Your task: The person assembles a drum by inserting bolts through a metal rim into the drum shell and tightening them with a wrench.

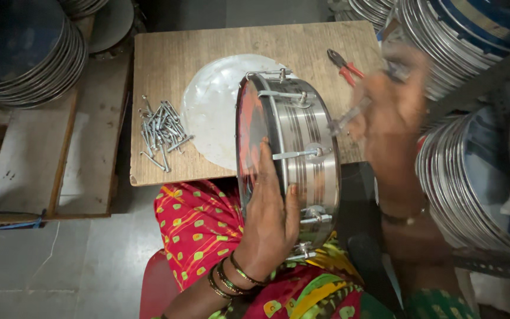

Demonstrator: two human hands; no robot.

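I saw the round steel drum with its red skin (290, 153) standing on edge, tilted, at the near edge of the small wooden worktop (166, 53), partly over my lap. My left hand (270, 224) lay spread flat against its rim, fingers upward. My right hand (394, 115), blurred, pinched a thin metal rod (349, 118) beside the shell. A heap of steel hooks (162, 133) lay by the worktop's left edge; red-handled pliers (345, 66) near its far right corner.
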